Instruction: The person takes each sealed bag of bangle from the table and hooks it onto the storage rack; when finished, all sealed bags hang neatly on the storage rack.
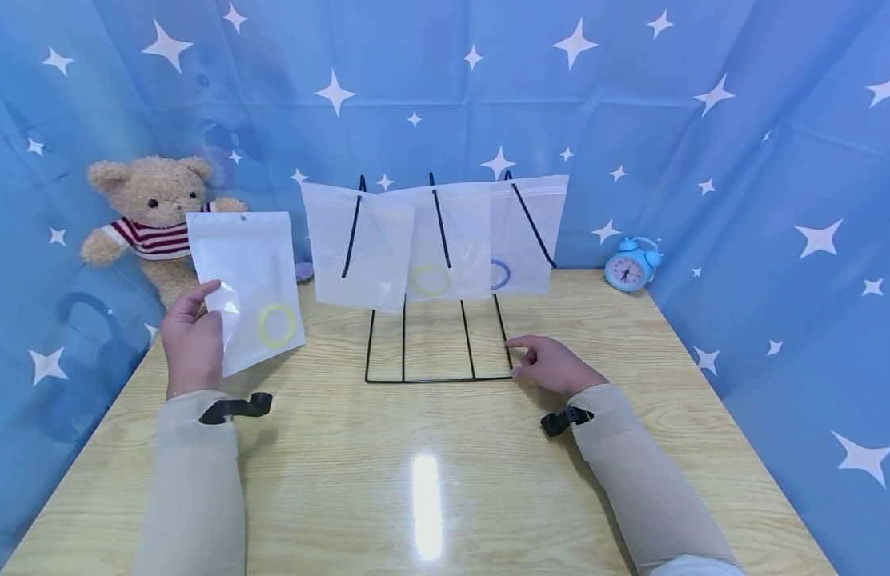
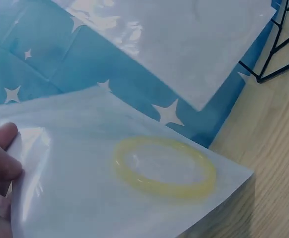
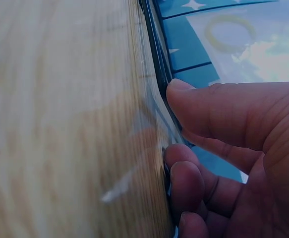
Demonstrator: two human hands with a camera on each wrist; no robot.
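At the left, my left hand (image 1: 194,344) pinches the side edge of a white zip bag (image 1: 250,256) between thumb and fingers. A yellow ring (image 2: 129,174) shows through its lower part, and the bag hangs tilted above the table. My right hand (image 1: 551,364) grips the front right corner of a black wire rack (image 1: 438,382), with the thumb against the wire in the right wrist view. Three similar bags hang from the rack's prongs: a left bag (image 1: 330,240), a middle bag (image 1: 463,232) with a yellowish ring, and a right bag (image 1: 542,228) with a blue ring.
Behind the held bag sits a teddy bear (image 1: 160,192) in a striped shirt. A light-blue alarm clock (image 1: 625,272) stands at the table's back right corner. A small purple object (image 1: 304,271) is partly hidden near the left bag. Blue star-patterned curtains (image 1: 416,64) surround the wooden table (image 1: 330,480).
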